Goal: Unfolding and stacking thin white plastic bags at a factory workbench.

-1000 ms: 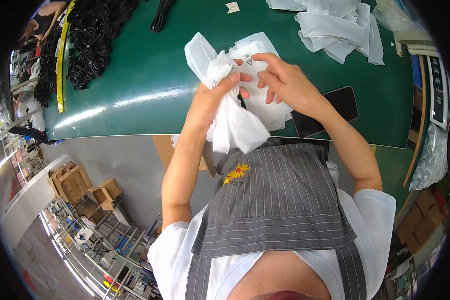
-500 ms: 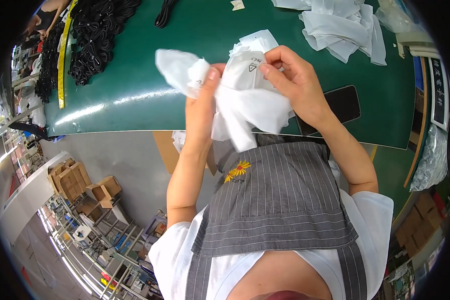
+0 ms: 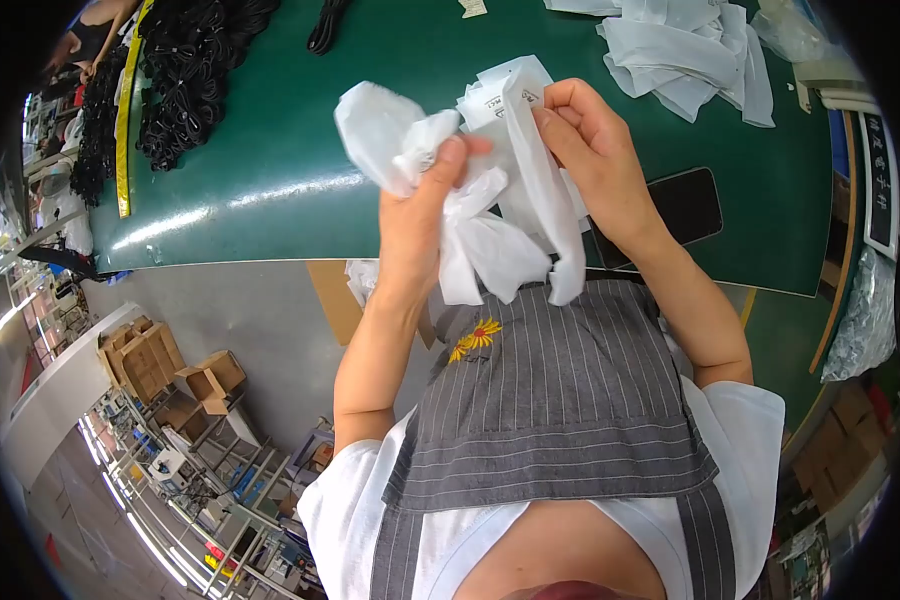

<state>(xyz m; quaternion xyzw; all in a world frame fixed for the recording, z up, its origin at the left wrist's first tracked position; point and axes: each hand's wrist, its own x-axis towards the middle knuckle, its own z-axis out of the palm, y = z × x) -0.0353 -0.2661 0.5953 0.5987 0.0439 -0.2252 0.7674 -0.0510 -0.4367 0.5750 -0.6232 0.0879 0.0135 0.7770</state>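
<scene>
Thin white plastic bags (image 3: 490, 245) hang bunched from my left hand (image 3: 415, 220), which is closed around them with the thumb on top. One end of the bunch flares up to the left of that hand. My right hand (image 3: 598, 165) pinches the upper edge of another white plastic bag (image 3: 542, 170) between thumb and fingers, just right of the bunch. Behind it, a small stack of the same bags (image 3: 505, 75) lies on the green table (image 3: 270, 120). The fingertips of my left hand are partly hidden by plastic.
A black phone (image 3: 686, 205) lies by my right wrist. More white bags (image 3: 680, 55) are heaped at the far right. Coiled black cables (image 3: 185, 80) and a yellow strip (image 3: 125, 120) lie at the left. Cardboard boxes (image 3: 145, 360) stand beyond the table's near edge.
My left hand has shifted right and its bunch with it. The bag in my right hand now hangs as a long strip, pulled up from the stack.
</scene>
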